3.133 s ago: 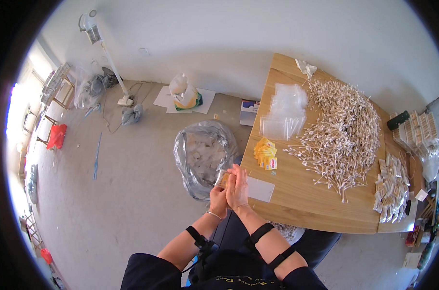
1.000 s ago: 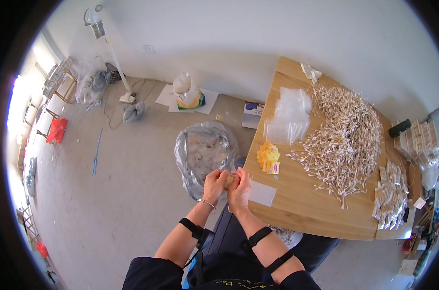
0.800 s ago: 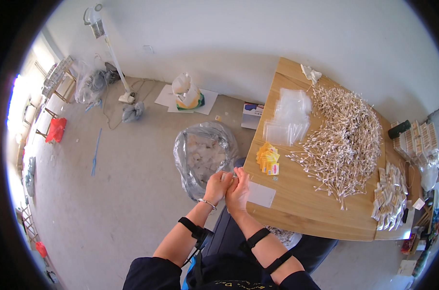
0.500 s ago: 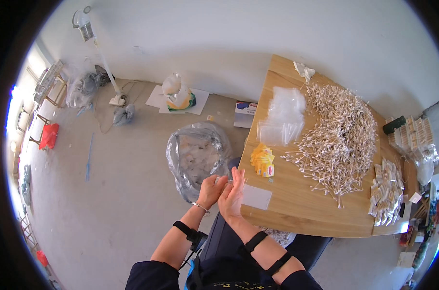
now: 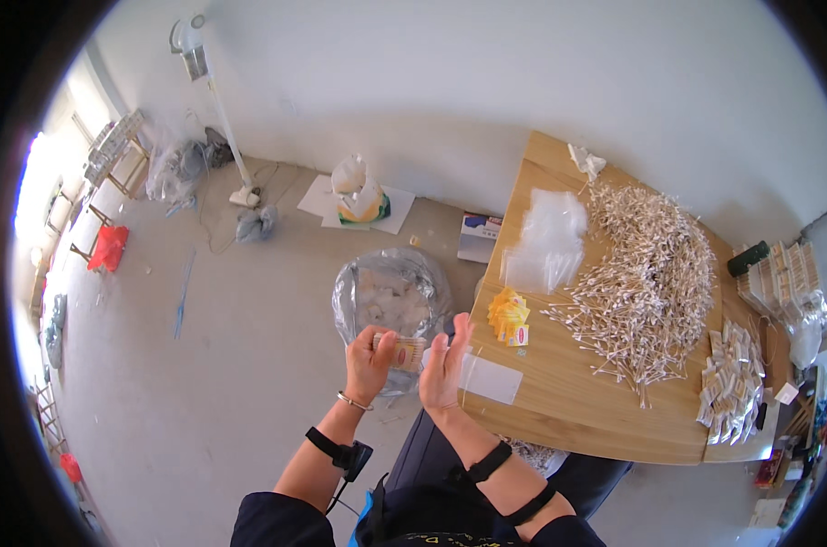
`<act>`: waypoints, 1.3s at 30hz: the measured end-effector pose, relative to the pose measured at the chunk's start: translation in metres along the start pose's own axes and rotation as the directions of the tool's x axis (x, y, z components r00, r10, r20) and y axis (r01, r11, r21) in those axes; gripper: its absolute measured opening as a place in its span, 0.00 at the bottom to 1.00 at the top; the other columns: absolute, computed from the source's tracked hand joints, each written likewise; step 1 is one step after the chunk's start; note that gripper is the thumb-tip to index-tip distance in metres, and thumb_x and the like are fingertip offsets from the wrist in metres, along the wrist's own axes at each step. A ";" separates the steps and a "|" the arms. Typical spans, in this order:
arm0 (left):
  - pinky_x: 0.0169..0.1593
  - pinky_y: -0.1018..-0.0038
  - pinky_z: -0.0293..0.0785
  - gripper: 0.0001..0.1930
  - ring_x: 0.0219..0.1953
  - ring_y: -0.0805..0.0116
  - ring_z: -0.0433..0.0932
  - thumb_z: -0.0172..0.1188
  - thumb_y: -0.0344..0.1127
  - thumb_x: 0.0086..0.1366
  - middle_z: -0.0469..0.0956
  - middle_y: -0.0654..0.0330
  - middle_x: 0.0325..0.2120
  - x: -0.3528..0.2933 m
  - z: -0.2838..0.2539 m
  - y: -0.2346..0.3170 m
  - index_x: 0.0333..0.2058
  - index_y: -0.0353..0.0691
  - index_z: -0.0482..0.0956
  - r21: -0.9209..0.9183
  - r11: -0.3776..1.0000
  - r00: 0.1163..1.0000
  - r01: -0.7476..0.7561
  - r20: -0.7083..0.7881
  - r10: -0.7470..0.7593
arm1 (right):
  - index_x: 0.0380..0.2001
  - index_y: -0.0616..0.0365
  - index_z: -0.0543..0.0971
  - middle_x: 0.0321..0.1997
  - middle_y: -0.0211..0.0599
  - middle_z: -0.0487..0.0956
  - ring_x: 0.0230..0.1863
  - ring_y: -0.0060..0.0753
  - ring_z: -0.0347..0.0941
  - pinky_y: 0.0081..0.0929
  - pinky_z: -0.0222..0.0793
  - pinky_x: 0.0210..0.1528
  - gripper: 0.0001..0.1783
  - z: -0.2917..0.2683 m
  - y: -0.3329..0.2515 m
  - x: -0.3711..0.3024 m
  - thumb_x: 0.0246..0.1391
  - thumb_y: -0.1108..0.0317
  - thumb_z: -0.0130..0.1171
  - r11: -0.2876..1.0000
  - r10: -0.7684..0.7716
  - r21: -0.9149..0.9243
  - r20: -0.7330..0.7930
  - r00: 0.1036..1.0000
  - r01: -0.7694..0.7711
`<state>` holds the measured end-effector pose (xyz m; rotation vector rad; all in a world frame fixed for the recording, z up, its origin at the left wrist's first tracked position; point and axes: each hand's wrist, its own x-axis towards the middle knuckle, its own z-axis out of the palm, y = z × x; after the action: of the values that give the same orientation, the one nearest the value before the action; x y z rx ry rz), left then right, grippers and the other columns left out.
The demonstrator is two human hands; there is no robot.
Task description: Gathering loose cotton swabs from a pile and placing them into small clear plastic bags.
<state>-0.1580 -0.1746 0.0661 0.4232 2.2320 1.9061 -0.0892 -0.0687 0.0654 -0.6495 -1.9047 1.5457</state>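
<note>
My left hand (image 5: pixel 366 366) is closed round a small clear pack of cotton swabs (image 5: pixel 406 354) with a red and yellow label, held out toward the right. Just beside it, with a small gap, my right hand (image 5: pixel 441 376) is open, its palm facing the pack and its fingers stretched upward. Both hands are at the table's left edge, in front of a grey plastic-lined container (image 5: pixel 348 305) of whitish scraps. On the wooden table (image 5: pixel 577 415) are yellow label cards (image 5: pixel 508 316), clear plastic bags (image 5: pixel 545 246) and a large heap of loose cotton swabs (image 5: pixel 646 273).
A pale flat sheet (image 5: pixel 491 379) lies at the table's near left edge. Filled swab packs (image 5: pixel 734 378) are piled at the right, below stacked packs (image 5: pixel 782 278) and a dark green roll (image 5: pixel 749 259). A box (image 5: pixel 479 239) and a white bag (image 5: pixel 360 196) stand on the floor by the wall.
My hands, together half a second ago, have come apart. The swab pack now shows plainly in my left hand. The whole view has shifted slightly, so the surroundings sit lower and further right.
</note>
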 end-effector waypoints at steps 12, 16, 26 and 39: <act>0.26 0.82 0.70 0.10 0.22 0.82 0.71 0.51 0.38 0.71 0.72 0.68 0.23 -0.089 0.105 0.100 0.33 0.39 0.71 -0.633 0.773 0.987 0.028 0.139 0.078 | 0.44 0.65 0.77 0.50 0.51 0.74 0.54 0.49 0.69 0.36 0.63 0.56 0.31 -0.129 -0.076 -0.019 0.68 0.50 0.31 0.960 -0.278 0.036 0.064 0.958 0.276; 0.26 0.84 0.70 0.10 0.22 0.84 0.69 0.51 0.41 0.71 0.72 0.69 0.22 -0.115 0.129 0.104 0.34 0.41 0.71 -0.610 0.792 0.971 -0.034 0.168 0.171 | 0.35 0.62 0.78 0.33 0.49 0.77 0.37 0.51 0.75 0.39 0.71 0.39 0.26 -0.165 -0.092 -0.041 0.68 0.55 0.34 0.935 -0.293 -0.225 -0.049 0.955 0.275; 0.36 0.81 0.72 0.06 0.33 0.80 0.73 0.55 0.34 0.69 0.77 0.65 0.31 -0.126 0.136 0.110 0.39 0.38 0.74 -0.474 0.812 0.706 0.341 0.699 0.111 | 0.27 0.61 0.75 0.28 0.51 0.76 0.28 0.60 0.72 0.49 0.68 0.29 0.18 -0.258 -0.083 -0.062 0.63 0.59 0.45 0.840 -0.383 -0.379 0.095 0.919 0.389; 0.43 0.73 0.79 0.13 0.41 0.71 0.78 0.60 0.26 0.62 0.78 0.59 0.39 -0.146 0.150 0.115 0.45 0.33 0.73 -0.117 0.962 0.253 0.248 0.966 0.053 | 0.55 0.58 0.73 0.50 0.51 0.74 0.47 0.55 0.72 0.39 0.66 0.53 0.32 -0.282 -0.085 -0.065 0.67 0.45 0.30 0.926 -0.216 -0.164 0.508 0.834 0.340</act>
<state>0.0388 -0.0656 0.1474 1.0339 1.0793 1.1707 0.1566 0.0621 0.1804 -0.0563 -2.4658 1.3714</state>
